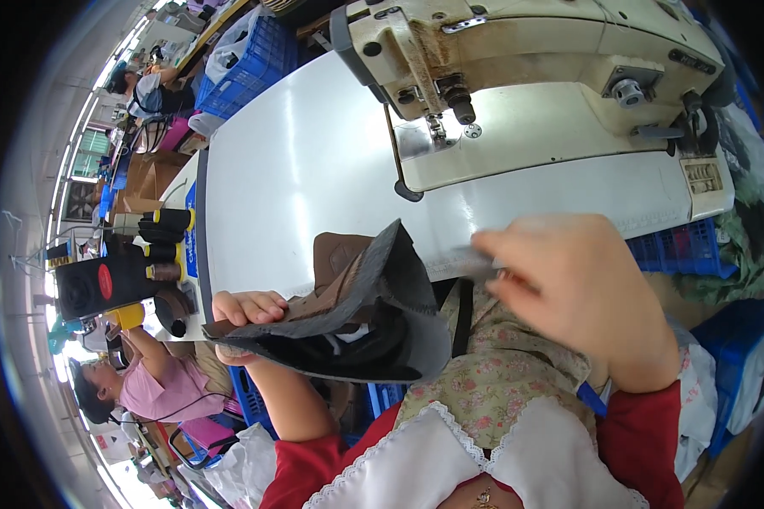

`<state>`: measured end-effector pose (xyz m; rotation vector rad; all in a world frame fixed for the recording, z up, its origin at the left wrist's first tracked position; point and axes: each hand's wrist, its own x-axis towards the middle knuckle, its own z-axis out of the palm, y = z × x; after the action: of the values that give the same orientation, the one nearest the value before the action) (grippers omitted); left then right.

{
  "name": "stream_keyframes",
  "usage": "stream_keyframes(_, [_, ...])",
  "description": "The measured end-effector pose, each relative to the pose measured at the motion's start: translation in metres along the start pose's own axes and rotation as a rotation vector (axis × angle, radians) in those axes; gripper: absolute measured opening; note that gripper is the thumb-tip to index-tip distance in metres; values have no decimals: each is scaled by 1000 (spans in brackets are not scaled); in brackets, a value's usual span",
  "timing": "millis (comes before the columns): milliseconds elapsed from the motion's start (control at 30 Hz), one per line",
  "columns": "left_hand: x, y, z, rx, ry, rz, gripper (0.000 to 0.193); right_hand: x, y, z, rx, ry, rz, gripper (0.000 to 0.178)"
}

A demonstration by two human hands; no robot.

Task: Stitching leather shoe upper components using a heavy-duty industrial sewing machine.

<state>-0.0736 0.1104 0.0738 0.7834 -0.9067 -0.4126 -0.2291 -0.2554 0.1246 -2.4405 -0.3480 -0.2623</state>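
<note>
One bare left hand pinches a folded, brown-and-black, leather-like piece by its edge, the sensible hold; it looks light, bendable. The right hand grips a small, blurred dark object.

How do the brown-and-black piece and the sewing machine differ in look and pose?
The brown-and-black piece is dark; the sewing machine is mostly cream, with brown stains. The piece is tilted in the left hand; the machine stands on the white table. Both show brown.

Behind the workpiece in the left hand, a sewing machine on the worktable; further left, thread spools.
</note>
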Motion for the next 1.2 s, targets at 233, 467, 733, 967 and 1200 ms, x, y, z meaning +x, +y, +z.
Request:
stream_keyframes(233, [4,-6,29,271,56,114,36,-6,5,49,995,109,485,36])
stream_keyframes(467, [-2,-27,46,284,61,176,36,-1,9,66,947,329,461,19])
stream_keyframes(733, [31,-14,39,154,368,-192,43,11,0,45,901,235,285,12])
stream_keyframes(967, [131,-13,106,808,-355,-786,26,32,-20,25,622,-33,224,14])
stream_keyframes(1200, [130,-29,103,785,-386,-802,15,32,-15,17,737,-120,441,21])
